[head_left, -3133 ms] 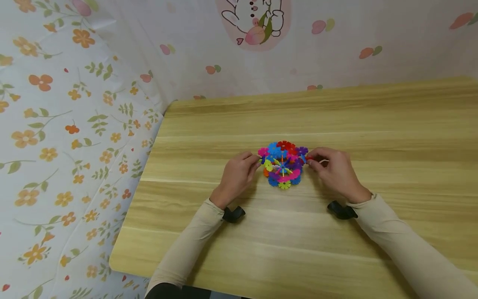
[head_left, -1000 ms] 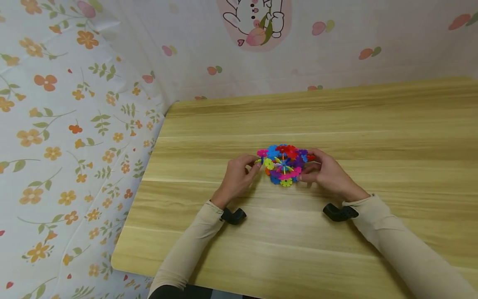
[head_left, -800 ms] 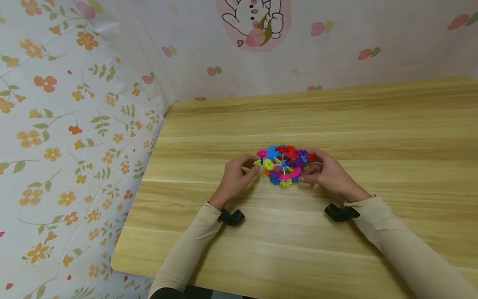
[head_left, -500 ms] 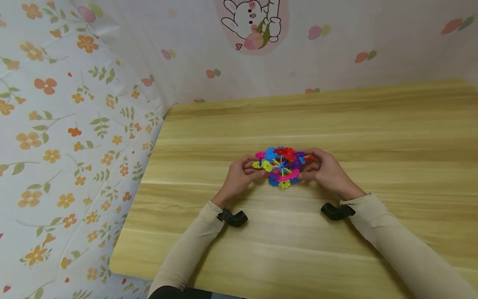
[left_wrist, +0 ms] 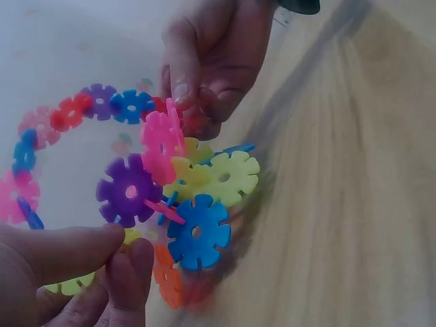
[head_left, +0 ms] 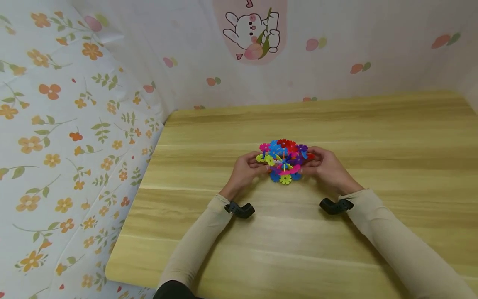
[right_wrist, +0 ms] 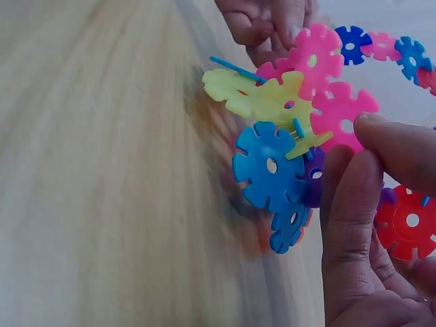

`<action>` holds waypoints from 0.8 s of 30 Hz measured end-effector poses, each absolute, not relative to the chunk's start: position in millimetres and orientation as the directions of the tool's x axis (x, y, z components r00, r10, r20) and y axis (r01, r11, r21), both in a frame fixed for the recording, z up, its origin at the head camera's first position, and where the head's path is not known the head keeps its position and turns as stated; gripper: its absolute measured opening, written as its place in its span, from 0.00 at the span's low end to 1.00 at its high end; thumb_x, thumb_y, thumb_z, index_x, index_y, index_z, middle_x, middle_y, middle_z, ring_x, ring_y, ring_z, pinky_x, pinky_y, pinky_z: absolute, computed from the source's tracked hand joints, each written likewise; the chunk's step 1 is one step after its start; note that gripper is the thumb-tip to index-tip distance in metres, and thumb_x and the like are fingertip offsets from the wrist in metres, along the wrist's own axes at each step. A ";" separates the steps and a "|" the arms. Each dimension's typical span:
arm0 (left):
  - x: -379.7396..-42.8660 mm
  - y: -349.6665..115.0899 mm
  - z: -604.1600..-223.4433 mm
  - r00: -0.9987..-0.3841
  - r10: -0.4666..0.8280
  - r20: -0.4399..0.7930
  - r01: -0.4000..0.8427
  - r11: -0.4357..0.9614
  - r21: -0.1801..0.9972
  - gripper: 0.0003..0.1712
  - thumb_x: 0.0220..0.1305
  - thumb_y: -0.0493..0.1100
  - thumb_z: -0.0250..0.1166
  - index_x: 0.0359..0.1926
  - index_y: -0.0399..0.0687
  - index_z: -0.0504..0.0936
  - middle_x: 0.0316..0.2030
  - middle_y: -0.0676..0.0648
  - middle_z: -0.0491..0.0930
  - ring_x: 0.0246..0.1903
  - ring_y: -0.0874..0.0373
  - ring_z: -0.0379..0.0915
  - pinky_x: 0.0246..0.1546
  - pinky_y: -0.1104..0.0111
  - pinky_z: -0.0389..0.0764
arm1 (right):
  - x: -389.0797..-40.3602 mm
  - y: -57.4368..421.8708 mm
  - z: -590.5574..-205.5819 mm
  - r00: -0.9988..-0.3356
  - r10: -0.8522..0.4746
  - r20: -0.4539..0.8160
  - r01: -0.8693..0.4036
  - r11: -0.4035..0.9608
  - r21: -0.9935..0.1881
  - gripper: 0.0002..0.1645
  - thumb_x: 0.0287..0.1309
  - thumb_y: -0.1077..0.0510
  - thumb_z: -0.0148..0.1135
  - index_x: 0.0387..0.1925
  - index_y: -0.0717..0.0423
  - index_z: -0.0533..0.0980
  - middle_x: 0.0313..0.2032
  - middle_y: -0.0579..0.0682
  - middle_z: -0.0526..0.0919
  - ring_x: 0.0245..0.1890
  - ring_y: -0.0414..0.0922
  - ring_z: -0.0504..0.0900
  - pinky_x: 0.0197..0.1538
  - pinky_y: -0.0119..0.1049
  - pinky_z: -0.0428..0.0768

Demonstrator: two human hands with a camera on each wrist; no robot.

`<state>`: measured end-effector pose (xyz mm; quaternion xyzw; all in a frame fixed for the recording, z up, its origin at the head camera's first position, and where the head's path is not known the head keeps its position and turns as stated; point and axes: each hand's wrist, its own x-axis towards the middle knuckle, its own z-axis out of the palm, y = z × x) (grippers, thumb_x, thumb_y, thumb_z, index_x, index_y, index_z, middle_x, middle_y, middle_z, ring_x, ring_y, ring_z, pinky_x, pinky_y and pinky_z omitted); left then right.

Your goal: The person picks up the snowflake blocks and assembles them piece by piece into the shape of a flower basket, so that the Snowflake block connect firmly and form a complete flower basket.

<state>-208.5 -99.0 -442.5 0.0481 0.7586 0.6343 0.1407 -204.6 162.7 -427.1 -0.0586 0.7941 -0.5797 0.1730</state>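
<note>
A model built from interlocking plastic snowflake discs sits between my two hands in the head view. Its notched pieces are pink, blue, red, purple, yellow and orange, some linked into a looped chain. My left hand holds the model's left side, thumb and fingers pinching near a yellow disc in the left wrist view; the exact grip is partly hidden. On the opposite side, my right hand pinches the model at a pink disc. In the right wrist view, a red disc lies beyond those fingers.
The wooden table extends around the hands. Behind it hangs a pale curtain with a rabbit print, and a floral cloth borders its left edge. Each wrist carries a black camera mount.
The left hand has shifted from the model's outer left tip to a grip lower and farther in. The right thumb has moved down to the model's lower side. The head view has tilted up slightly.
</note>
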 end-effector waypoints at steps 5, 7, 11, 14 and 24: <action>-218.6 -94.5 -446.1 -0.954 0.255 -0.159 -0.115 0.177 0.977 0.26 0.61 0.31 0.68 0.60 0.35 0.75 0.48 0.34 0.84 0.46 0.47 0.85 0.46 0.64 0.83 | -214.6 164.8 -431.0 -0.931 -0.286 -0.225 0.130 0.315 -0.940 0.40 0.59 0.69 0.65 0.69 0.69 0.58 0.48 0.65 0.83 0.37 0.30 0.82 0.45 0.21 0.77; -223.8 -92.1 -447.8 -0.954 0.254 -0.161 -0.119 0.174 0.977 0.25 0.61 0.31 0.68 0.60 0.36 0.75 0.48 0.34 0.84 0.46 0.48 0.84 0.46 0.65 0.83 | -220.0 166.3 -432.7 -0.934 -0.280 -0.223 0.135 0.302 -0.944 0.40 0.58 0.70 0.64 0.69 0.70 0.58 0.46 0.61 0.84 0.36 0.30 0.82 0.44 0.21 0.77; -236.4 -86.0 -449.4 -0.955 0.245 -0.164 -0.126 0.166 0.978 0.28 0.61 0.31 0.68 0.63 0.36 0.73 0.49 0.35 0.84 0.47 0.48 0.84 0.47 0.65 0.83 | -233.2 170.6 -435.5 -0.937 -0.273 -0.218 0.148 0.256 -0.955 0.40 0.58 0.73 0.63 0.70 0.70 0.57 0.44 0.55 0.83 0.36 0.30 0.82 0.44 0.22 0.80; -246.8 -81.1 -448.4 -0.958 0.240 -0.154 -0.110 0.187 0.976 0.30 0.61 0.32 0.69 0.64 0.36 0.72 0.49 0.35 0.84 0.47 0.47 0.84 0.47 0.65 0.83 | -243.3 174.0 -436.6 -0.937 -0.271 -0.222 0.157 0.242 -0.957 0.40 0.60 0.73 0.61 0.70 0.69 0.56 0.52 0.62 0.79 0.38 0.30 0.83 0.46 0.22 0.79; -274.2 -66.6 -447.4 -0.956 0.232 -0.177 -0.122 0.231 0.965 0.32 0.62 0.32 0.67 0.67 0.38 0.70 0.52 0.37 0.82 0.51 0.47 0.81 0.50 0.64 0.82 | -268.3 183.9 -441.3 -0.941 -0.246 -0.234 0.167 0.264 -0.950 0.39 0.62 0.69 0.62 0.71 0.67 0.57 0.52 0.57 0.79 0.37 0.28 0.81 0.44 0.22 0.78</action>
